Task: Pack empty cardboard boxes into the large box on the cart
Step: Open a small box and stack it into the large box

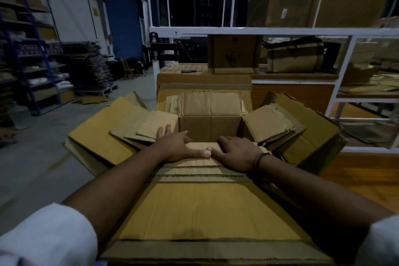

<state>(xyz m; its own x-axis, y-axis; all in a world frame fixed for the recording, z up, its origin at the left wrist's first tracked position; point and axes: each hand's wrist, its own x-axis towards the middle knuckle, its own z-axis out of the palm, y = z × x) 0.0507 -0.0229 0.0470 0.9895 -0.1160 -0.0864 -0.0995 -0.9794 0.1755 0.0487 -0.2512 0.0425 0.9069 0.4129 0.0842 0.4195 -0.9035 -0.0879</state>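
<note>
A large open cardboard box (200,211) fills the view's middle, its four flaps spread outward. Inside it sits a smaller open cardboard box (209,124), also with flaps spread. My left hand (174,146) and my right hand (236,152) press flat, fingers apart, on the small box's near flap (201,146), thumbs almost touching. Several flattened cardboard pieces (149,129) lie on the left flap beside my left hand, and more (267,125) lean on the right flap. The cart under the large box is hidden.
A white metal rack (269,31) stands just behind, holding a closed brown box (234,54), a dark bundle (295,55) and a big box on top. Blue shelving (32,54) and a stack of flattened cartons (92,67) line the left wall. Grey floor lies at left.
</note>
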